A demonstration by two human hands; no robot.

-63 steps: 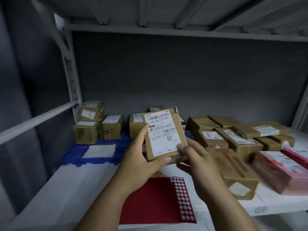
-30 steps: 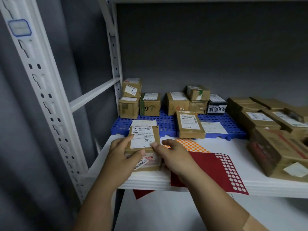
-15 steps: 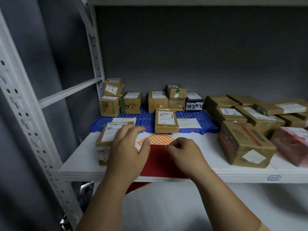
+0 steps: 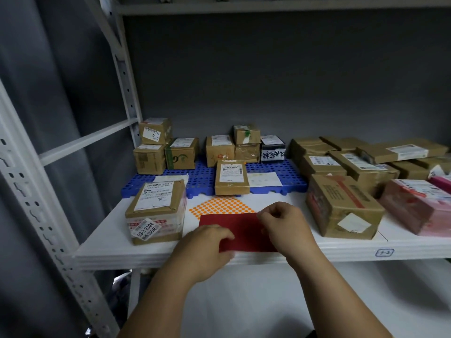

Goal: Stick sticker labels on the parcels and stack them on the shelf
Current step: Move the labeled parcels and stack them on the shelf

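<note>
A: Starting at the left, what sits by the upright?

B: A two-high stack of parcels (image 4: 156, 211) near the front edge of the white shelf (image 4: 102, 242), the top one flat and label up, squared over the lower box. That looks like a finished pair, parked clear of the working spot.

A: And the person's hands?

B: The left hand (image 4: 207, 242) lies on the near edge of the red sticker sheet (image 4: 241, 228), fingers curled down on it, likely pinning it so it cannot slide. The right hand (image 4: 285, 223) is at the sheet's far right corner, thumb and forefinger pressed together; whether that grip holds a sticker or only the sheet's edge cannot be told.

A: Beyond them?

B: An orange dotted sheet (image 4: 222, 206) pokes out from under the red one. Behind it, a blue perforated pallet (image 4: 197, 179) carries small boxes along the back, and a flat parcel (image 4: 230, 176) hangs over its front edge.

A: To the right?

B: Larger brown cartons (image 4: 341, 206) crowd that end. The rack is grey-white steel against a dark wall, dimly lit.
</note>
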